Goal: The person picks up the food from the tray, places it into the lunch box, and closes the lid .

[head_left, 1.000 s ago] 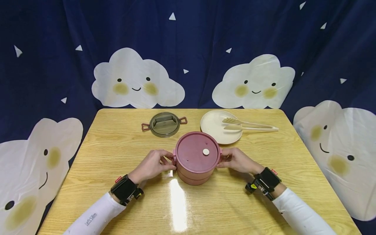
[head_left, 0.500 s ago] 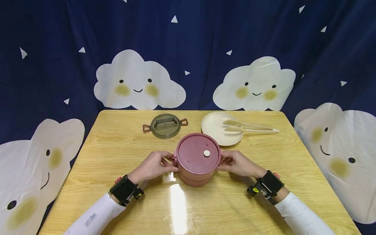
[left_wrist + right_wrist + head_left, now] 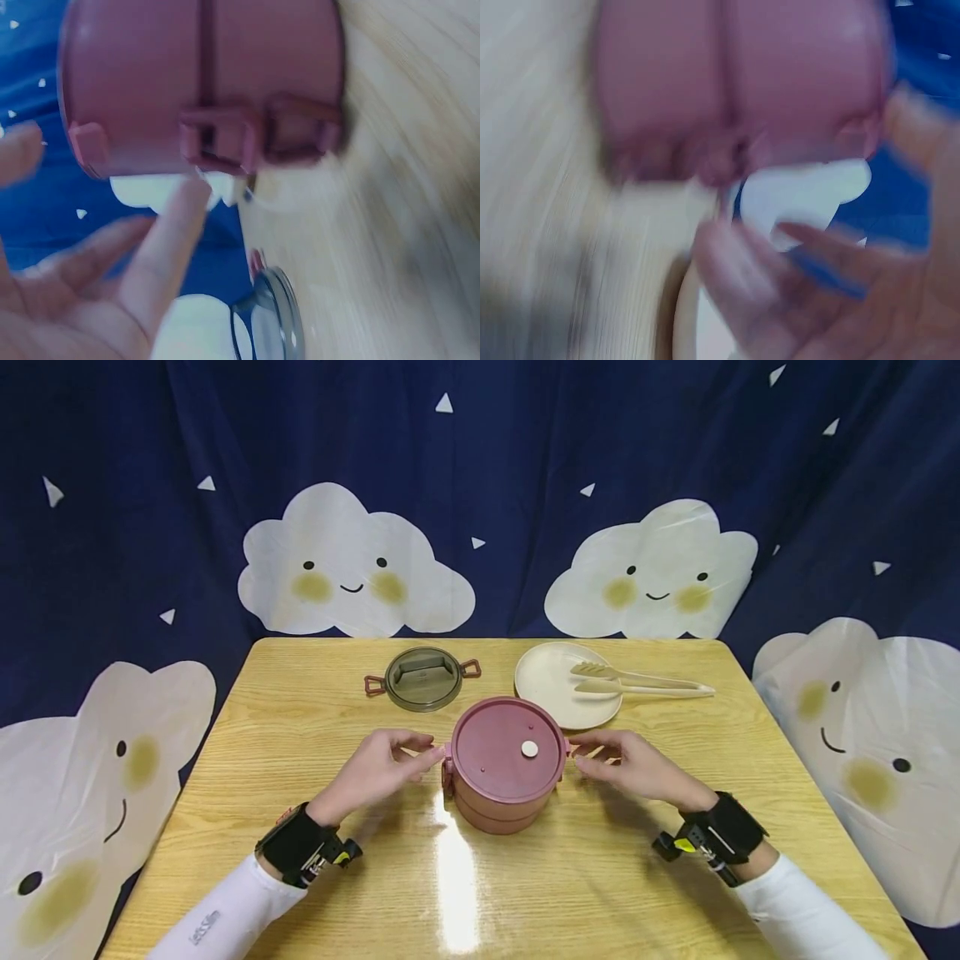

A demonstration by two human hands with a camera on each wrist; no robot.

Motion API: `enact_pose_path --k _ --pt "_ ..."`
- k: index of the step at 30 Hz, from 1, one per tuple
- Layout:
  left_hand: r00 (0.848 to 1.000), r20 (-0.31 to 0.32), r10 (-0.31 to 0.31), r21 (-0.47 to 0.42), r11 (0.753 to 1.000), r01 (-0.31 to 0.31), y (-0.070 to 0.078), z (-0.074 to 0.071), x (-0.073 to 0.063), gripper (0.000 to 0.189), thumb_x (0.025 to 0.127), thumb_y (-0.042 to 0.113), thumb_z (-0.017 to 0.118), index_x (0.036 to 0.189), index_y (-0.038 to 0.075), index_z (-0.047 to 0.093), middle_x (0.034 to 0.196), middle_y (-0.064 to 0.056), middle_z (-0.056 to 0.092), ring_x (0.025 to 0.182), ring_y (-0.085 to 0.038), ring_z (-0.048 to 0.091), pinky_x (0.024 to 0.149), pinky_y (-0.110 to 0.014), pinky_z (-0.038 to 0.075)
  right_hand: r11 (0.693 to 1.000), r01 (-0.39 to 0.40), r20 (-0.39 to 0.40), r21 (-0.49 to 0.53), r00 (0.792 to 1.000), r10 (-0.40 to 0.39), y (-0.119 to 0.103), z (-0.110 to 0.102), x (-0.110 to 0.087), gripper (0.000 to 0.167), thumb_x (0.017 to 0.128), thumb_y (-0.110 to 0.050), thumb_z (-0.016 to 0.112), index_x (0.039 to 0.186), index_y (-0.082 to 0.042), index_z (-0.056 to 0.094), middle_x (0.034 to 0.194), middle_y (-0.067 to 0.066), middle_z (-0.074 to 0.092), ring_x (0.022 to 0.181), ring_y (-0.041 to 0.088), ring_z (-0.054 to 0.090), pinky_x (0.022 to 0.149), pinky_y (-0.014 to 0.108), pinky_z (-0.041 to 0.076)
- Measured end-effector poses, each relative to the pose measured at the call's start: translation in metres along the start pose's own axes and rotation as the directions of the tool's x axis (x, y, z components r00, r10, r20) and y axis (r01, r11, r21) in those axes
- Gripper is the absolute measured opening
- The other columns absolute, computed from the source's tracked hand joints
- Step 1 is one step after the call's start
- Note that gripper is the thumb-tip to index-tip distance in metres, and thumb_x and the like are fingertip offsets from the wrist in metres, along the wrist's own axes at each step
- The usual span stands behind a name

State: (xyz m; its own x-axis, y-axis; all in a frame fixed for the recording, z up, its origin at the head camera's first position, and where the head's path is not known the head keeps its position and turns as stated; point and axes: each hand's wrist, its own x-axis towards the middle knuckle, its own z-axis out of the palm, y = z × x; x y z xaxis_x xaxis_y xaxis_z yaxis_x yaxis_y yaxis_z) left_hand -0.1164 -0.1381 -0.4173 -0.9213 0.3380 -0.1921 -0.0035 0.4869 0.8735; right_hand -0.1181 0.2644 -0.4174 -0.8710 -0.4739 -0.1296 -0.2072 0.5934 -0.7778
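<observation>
A dusky-pink stacked lunch pot [image 3: 498,814] stands upright at the middle of the table, its round lid [image 3: 487,739] on, with a white button. My left hand [image 3: 382,768] is at the pot's left side, fingers spread, thumb close to the lid's side tab [image 3: 90,146]. In the left wrist view the side clasp [image 3: 221,139] hangs below that tab, apart from it. On the other side my right hand [image 3: 641,768] is beside the pot, fingers loosely bent and holding nothing. Blur hides whether either hand touches the lid's edge.
Behind the pot to the left lies a smoky see-through lid [image 3: 422,679] with two red loop handles. A cream plate [image 3: 543,681] sits behind it to the right, with beige tongs [image 3: 652,685] lying across it. A dark blue curtain [image 3: 510,460] hangs beyond the wooden table [image 3: 300,693].
Both hands have let go of the pot's side clasps and shifted up and slightly outward, toward the lid's edge. The pot stays where it was.
</observation>
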Motion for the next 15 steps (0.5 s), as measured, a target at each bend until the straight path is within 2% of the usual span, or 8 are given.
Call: enact_pose_path --k 3,6,10,12,15 --pt "0.999 -0.017 -0.048 -0.033 0.998 0.047 0.008 0.001 -0.003 0.065 0.098 0.052 0.071 0.138 0.000 0.066 0.125 -0.017 0.077 0.089 -0.025 0.080 0.087 -0.040 0.062 0.985 -0.116 0.006 0.127 0.993 0.117 -0.012 -0.003 -0.002 0.049 0.107 -0.033 0.063 0.143 0.001 0.061 0.125 0.027 0.072 0.101 0.032 0.077 0.085 0.039 0.064" --pt "0.998 -0.020 -0.059 -0.036 0.998 0.058 0.014 0.004 -0.006 0.065 0.100 0.051 0.068 0.139 -0.001 0.065 0.129 -0.019 0.075 0.092 -0.025 0.080 0.089 -0.038 0.062 0.955 -0.202 0.008 0.219 0.979 0.205 -0.022 -0.002 -0.002 0.057 0.108 -0.039 0.059 0.147 0.003 0.055 0.132 0.028 0.069 0.111 0.038 0.074 0.092 0.045 0.063" --pt "0.998 -0.022 -0.054 -0.040 0.998 0.053 0.017 0.009 -0.007 0.060 0.106 0.049 0.061 0.140 -0.001 0.064 0.136 -0.021 0.070 0.101 -0.032 0.079 0.095 -0.043 0.061 0.929 -0.241 -0.014 0.281 0.967 0.255 -0.031 0.002 0.000 0.062 0.111 -0.042 0.051 0.149 0.007 0.050 0.135 0.030 0.066 0.119 0.042 0.071 0.096 0.046 0.063" --pt "0.998 -0.038 -0.055 -0.014 0.998 0.054 0.017 0.012 -0.005 0.060 0.106 0.051 0.058 0.140 0.001 0.065 0.138 -0.020 0.070 0.107 -0.031 0.078 0.102 -0.047 0.058 0.923 -0.250 -0.017 0.293 0.964 0.267 -0.034 0.005 0.003 0.063 0.112 -0.044 0.049 0.149 0.008 0.051 0.136 0.030 0.065 0.120 0.042 0.071 0.096 0.045 0.063" --pt "0.996 -0.052 -0.067 0.020 0.997 0.068 0.016 0.016 -0.003 0.063 0.104 0.057 0.057 0.137 0.004 0.068 0.134 -0.015 0.073 0.106 -0.029 0.078 0.106 -0.049 0.055 0.925 -0.253 -0.009 0.284 0.964 0.267 -0.036 0.009 0.006 0.063 0.111 -0.043 0.053 0.148 0.007 0.053 0.136 0.029 0.067 0.118 0.040 0.073 0.096 0.047 0.062"
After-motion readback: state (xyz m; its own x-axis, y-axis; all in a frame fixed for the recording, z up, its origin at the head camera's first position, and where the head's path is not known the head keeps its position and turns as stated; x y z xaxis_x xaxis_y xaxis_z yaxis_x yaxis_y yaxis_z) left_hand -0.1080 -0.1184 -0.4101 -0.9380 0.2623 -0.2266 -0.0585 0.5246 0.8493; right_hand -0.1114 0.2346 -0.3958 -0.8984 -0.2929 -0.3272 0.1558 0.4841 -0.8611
